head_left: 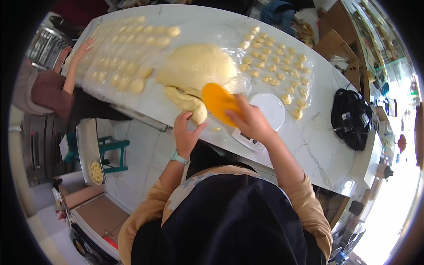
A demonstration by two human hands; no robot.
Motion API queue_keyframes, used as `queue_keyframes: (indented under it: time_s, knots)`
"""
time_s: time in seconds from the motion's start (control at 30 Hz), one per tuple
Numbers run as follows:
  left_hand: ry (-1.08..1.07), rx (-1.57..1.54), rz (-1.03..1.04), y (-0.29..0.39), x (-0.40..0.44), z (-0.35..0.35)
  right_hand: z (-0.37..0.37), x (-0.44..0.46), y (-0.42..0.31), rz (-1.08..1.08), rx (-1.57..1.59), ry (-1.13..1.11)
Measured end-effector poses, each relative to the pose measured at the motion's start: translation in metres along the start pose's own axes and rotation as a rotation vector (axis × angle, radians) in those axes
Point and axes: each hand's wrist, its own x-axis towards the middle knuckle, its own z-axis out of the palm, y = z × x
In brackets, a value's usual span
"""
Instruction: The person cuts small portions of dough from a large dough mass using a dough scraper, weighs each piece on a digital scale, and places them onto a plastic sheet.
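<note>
My right hand [251, 118] grips an orange dough scraper [216, 101], held up beside the dough at the table's front. Just left of it, my left hand [187, 134] has its fingers and thumb around the end of a thick dough strip [185, 100]. Behind the strip rests a large mound of pale yellow dough [198, 62], partly under clear plastic film. Close to my right hand stands a kitchen scale [266, 110] with a round white plate, its front partly covered by my wrist. A small dough scrap [216, 129] lies near the table edge.
Rows of dough balls [128, 66] lie under plastic film at left, where another person's hand [84, 47] reaches over them. Smaller dough pieces [274, 57] are spread on film at right. A black bag [351, 117] sits at the right end of the marble table [309, 145].
</note>
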Motion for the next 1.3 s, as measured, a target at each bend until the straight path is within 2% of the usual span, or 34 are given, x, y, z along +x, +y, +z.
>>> queue_keyframes:
  time_s: [0.03,0.13,0.27,0.37,0.4,0.47,0.5,0.57,0.63,0.7,0.8,0.9,0.93,1.03,1.1,1.17,1.27,1.3]
  knots:
    - [0.008,0.047,0.008,-0.009,-0.007,0.002,0.011,0.020,-0.011,-0.059,-0.094,-0.118]
    - [-0.005,0.108,0.009,-0.016,-0.015,-0.002,0.049,0.071,-0.016,-0.254,-0.297,-0.290]
    - [-0.154,0.090,-0.145,-0.004,-0.019,-0.017,0.089,0.070,-0.030,-0.185,-0.481,-0.459]
    - [-0.142,-0.029,-0.119,-0.002,-0.016,-0.021,0.111,0.036,0.004,-0.273,-0.286,-0.135]
    - [-0.136,-0.192,-0.215,-0.002,-0.020,-0.024,0.119,0.028,0.016,-0.251,-0.171,0.022]
    - [-0.134,-0.540,-0.401,-0.003,-0.032,-0.014,0.105,0.005,0.020,-0.106,-0.127,0.049]
    - [-0.203,-0.588,-0.521,0.005,-0.026,-0.014,0.095,-0.005,0.022,-0.026,-0.103,0.064]
    - [-0.351,-0.679,-0.776,0.033,-0.017,-0.015,0.072,-0.024,0.025,-0.032,-0.017,0.381]
    - [-0.454,-0.805,-0.778,0.048,-0.001,0.003,0.037,-0.036,0.017,0.010,0.226,0.604]
    - [-0.573,-1.040,-0.806,0.066,0.017,0.028,0.012,-0.052,0.025,0.027,0.280,0.844]
    - [-0.507,-0.915,-0.271,0.081,0.025,0.077,-0.017,-0.079,0.027,0.066,0.278,1.056]
    - [-0.519,-0.240,0.208,0.086,0.039,0.092,-0.030,-0.107,0.043,0.108,0.161,1.139]
    - [-0.380,-0.114,0.317,0.089,0.039,0.092,-0.032,-0.115,0.049,0.129,0.148,1.166]
    - [-0.322,-0.169,0.242,0.082,0.027,0.069,-0.036,-0.143,0.068,0.207,0.163,1.236]
    - [-0.405,-0.169,0.091,0.061,0.005,0.048,-0.036,-0.160,0.081,0.289,0.107,1.268]
    - [-0.382,0.025,0.189,0.043,-0.017,0.027,-0.032,-0.173,0.092,0.368,0.063,1.283]
    - [-0.431,0.054,0.242,0.030,-0.031,0.001,-0.025,-0.182,0.110,0.445,0.030,1.279]
    - [-0.420,0.036,0.195,0.026,-0.030,-0.004,-0.023,-0.181,0.113,0.450,0.034,1.276]
